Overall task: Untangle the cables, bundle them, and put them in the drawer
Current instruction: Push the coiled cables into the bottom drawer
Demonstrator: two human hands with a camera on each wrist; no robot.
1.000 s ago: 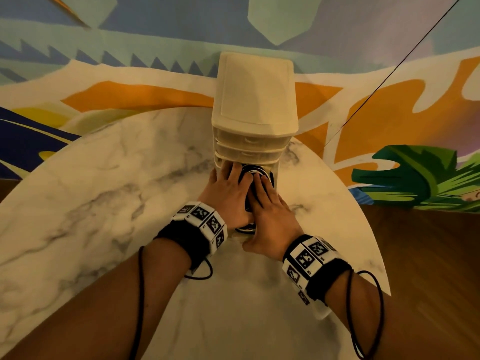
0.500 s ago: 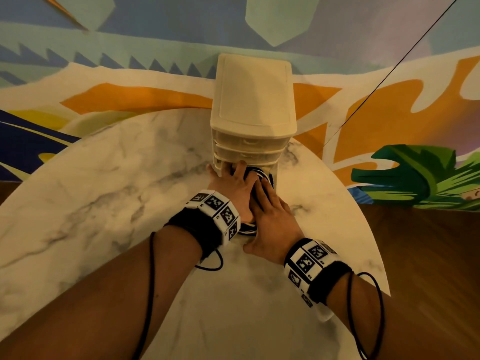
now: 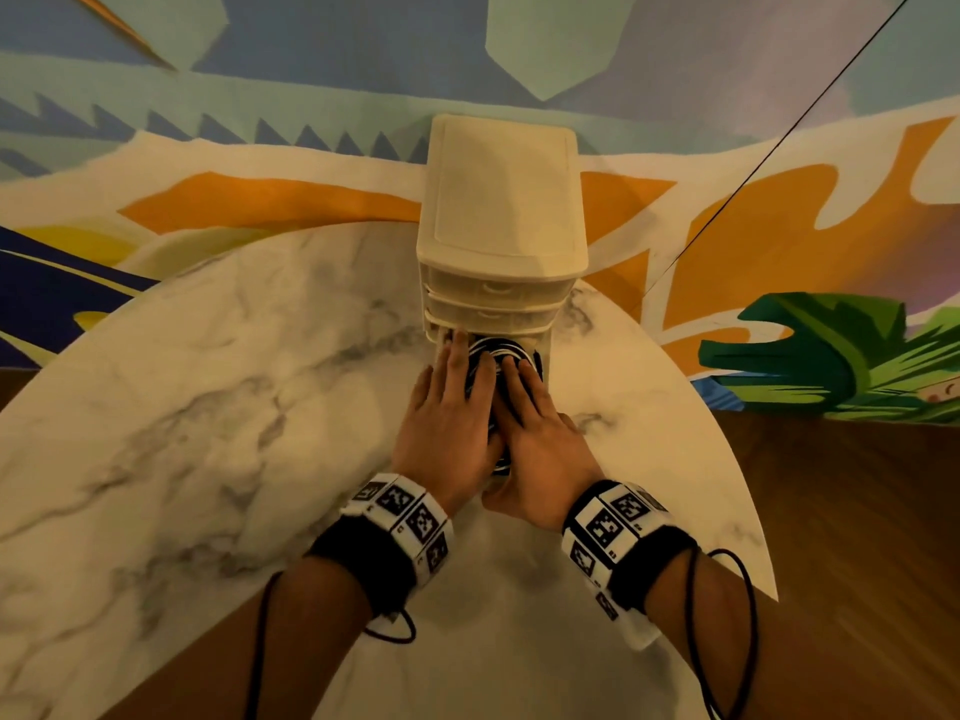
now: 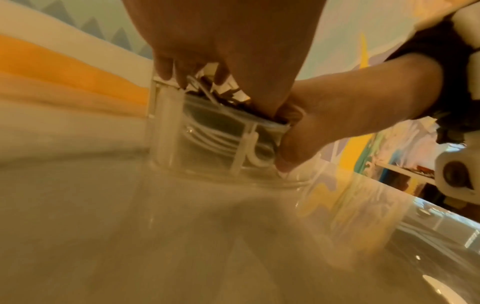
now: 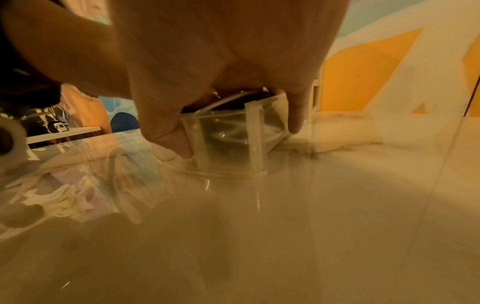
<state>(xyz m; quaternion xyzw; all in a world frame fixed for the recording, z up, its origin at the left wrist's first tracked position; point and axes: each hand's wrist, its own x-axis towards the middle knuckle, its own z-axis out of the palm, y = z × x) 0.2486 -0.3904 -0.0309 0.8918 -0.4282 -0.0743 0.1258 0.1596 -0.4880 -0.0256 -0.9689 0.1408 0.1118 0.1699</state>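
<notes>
We find no text, label, brand name or number that we can read in these views. The white bands on the left wrist (image 3: 399, 522) and on the right wrist (image 3: 613, 527) carry black-and-white square code markers, and beside some markers there are very small characters, but they are too small and blurred for us to read. The cream drawer unit (image 3: 501, 200) shows no print on its top or fronts. The painted wall (image 3: 260, 200) has only coloured shapes, no letters.
</notes>
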